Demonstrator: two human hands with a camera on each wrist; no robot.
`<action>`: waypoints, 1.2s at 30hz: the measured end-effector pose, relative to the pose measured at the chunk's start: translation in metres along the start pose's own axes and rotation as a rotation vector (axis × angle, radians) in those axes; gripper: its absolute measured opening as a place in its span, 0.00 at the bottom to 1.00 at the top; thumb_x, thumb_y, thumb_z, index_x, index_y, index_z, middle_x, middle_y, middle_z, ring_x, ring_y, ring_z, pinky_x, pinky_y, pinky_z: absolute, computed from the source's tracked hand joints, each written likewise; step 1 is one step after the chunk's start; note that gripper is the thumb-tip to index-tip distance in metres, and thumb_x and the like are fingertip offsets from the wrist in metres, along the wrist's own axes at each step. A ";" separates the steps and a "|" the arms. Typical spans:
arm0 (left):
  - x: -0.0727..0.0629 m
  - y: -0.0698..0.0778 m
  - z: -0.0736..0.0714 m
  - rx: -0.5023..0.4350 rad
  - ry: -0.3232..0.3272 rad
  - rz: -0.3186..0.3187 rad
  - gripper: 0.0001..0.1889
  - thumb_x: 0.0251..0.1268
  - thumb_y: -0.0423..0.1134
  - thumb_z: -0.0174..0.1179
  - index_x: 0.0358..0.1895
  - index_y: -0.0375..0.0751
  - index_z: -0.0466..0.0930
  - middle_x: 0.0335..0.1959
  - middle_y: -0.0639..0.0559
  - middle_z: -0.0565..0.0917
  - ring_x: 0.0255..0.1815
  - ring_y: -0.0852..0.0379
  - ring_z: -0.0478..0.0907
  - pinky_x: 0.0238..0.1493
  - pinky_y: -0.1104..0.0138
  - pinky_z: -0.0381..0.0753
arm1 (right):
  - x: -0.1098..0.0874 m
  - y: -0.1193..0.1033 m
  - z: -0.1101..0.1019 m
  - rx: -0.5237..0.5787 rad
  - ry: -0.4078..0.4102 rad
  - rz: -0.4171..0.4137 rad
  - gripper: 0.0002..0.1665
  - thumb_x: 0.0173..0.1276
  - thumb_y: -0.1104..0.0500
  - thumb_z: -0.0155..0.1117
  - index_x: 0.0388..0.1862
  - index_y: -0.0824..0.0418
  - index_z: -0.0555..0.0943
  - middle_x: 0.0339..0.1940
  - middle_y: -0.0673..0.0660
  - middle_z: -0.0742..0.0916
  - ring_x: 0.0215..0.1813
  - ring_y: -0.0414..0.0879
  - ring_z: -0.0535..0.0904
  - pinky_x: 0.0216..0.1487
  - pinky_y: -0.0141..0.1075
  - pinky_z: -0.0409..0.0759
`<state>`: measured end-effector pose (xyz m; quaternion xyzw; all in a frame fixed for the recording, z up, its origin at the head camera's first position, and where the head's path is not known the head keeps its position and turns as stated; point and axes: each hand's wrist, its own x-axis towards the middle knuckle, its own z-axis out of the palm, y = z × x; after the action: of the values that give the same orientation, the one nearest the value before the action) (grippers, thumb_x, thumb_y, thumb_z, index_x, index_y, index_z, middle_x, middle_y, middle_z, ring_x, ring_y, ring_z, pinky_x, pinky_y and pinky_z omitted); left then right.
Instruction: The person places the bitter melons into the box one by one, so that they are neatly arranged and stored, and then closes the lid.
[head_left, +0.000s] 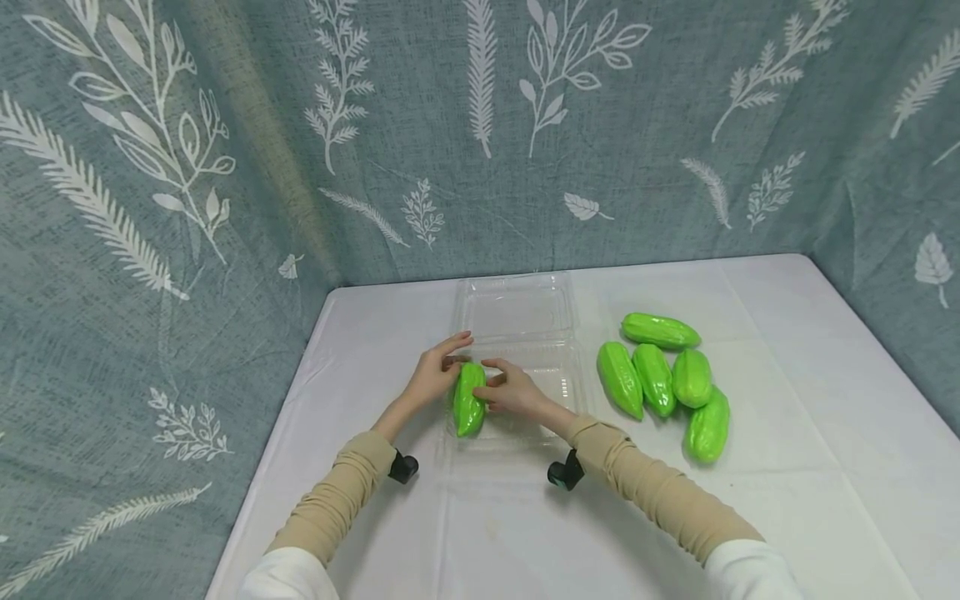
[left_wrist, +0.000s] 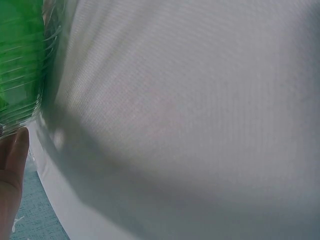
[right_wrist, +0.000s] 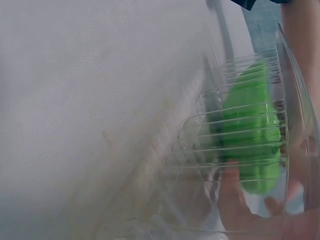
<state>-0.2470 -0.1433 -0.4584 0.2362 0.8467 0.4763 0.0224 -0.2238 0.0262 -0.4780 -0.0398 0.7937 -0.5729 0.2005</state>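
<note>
A bright green, ridged fruit (head_left: 468, 402), long and tapered, lies in the left side of a clear plastic clamshell box (head_left: 517, 437). My right hand (head_left: 513, 390) reaches over the box from the right, with its thumb and fingers curved at the fruit's upper part. Through the ribbed wall in the right wrist view, the green fruit (right_wrist: 252, 130) shows with fingertips at its lower end. At the box's left edge is my left hand (head_left: 433, 373), fingers extended beside the fruit's upper end. In the left wrist view only part of the left hand (left_wrist: 12, 165) shows, right at the box wall.
The box's clear lid (head_left: 516, 307) lies folded back toward the curtain (head_left: 450, 183). Several more green fruits (head_left: 654, 379) lie grouped to the box's right on the white-covered table (head_left: 780, 500). A black wrist camera (head_left: 566, 471) sits below the right forearm.
</note>
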 end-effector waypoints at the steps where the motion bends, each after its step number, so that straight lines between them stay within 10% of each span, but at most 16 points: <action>1: 0.000 0.002 -0.001 0.002 -0.005 -0.002 0.24 0.58 0.13 0.44 0.60 0.18 0.67 0.67 0.26 0.63 0.53 0.29 0.77 0.56 0.47 0.78 | 0.000 0.000 0.000 0.001 -0.001 -0.001 0.37 0.64 0.58 0.64 0.70 0.64 0.62 0.57 0.70 0.78 0.49 0.57 0.83 0.44 0.38 0.86; 14: 0.009 -0.037 0.008 0.024 0.014 -0.006 0.25 0.60 0.15 0.46 0.62 0.26 0.69 0.69 0.34 0.65 0.54 0.36 0.79 0.56 0.54 0.80 | -0.006 -0.004 -0.007 0.016 -0.012 -0.009 0.39 0.64 0.56 0.64 0.72 0.63 0.61 0.59 0.71 0.76 0.51 0.60 0.81 0.47 0.41 0.86; 36: 0.008 -0.040 0.007 0.002 0.025 0.038 0.25 0.59 0.17 0.46 0.62 0.28 0.70 0.69 0.36 0.66 0.52 0.42 0.81 0.53 0.62 0.83 | -0.028 -0.013 -0.031 -0.031 0.002 -0.033 0.40 0.66 0.52 0.62 0.73 0.59 0.59 0.65 0.69 0.73 0.62 0.62 0.74 0.52 0.45 0.83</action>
<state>-0.2676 -0.1512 -0.4931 0.2464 0.8427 0.4788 0.0023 -0.2118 0.0580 -0.4506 -0.0554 0.8020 -0.5637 0.1896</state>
